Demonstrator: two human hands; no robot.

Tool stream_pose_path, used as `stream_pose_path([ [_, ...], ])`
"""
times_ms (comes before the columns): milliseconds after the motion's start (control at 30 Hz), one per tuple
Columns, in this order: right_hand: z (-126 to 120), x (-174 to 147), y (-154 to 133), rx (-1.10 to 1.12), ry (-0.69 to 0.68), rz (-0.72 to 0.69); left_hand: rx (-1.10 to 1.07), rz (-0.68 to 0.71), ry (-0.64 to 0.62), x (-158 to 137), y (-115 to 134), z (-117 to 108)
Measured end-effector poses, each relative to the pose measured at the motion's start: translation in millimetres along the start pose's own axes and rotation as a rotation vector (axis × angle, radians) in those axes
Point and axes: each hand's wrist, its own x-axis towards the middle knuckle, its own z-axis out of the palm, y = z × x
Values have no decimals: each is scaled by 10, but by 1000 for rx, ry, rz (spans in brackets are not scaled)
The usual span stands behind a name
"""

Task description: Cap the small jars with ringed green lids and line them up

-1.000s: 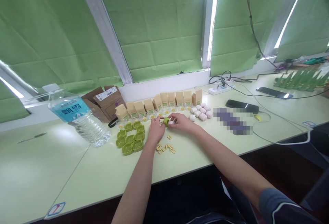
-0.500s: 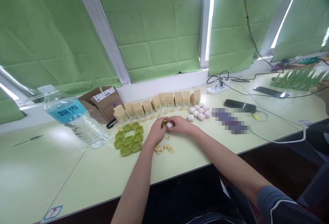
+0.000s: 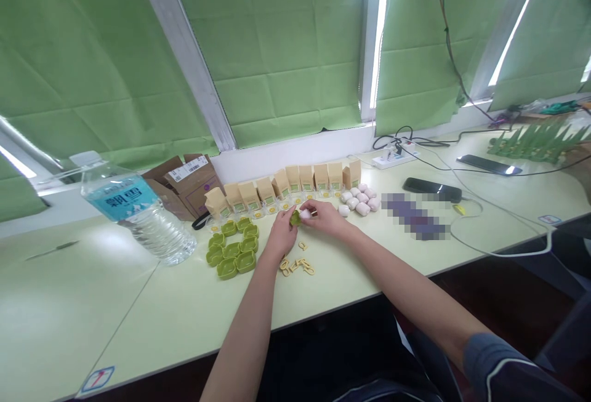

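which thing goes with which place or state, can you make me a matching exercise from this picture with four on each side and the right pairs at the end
Things
1. left hand
2. right hand
3. small yellow pieces
4. water bottle

Place or state
A. lying on the table, between the forearms
B. left of the open cardboard box
C. holding a green cup
D. holding a pale piece

Pairs: 1-C, 2-D, 3-A, 4-B

Daylight [image 3: 379, 39] edges green blinds [image 3: 281, 39] behind a pale table [image 3: 180, 309].
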Motion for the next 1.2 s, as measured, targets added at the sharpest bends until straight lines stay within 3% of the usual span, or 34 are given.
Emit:
stream_pose_path([
  [233, 18, -12, -55, 106, 62, 62, 13, 9, 1, -14, 42, -35],
  [567, 41, -2, 10, 64, 80, 150, -51, 2, 37, -29, 111, -39],
  [1200, 54, 15, 44, 68, 66, 162, -91, 49, 102, -23, 136, -29],
])
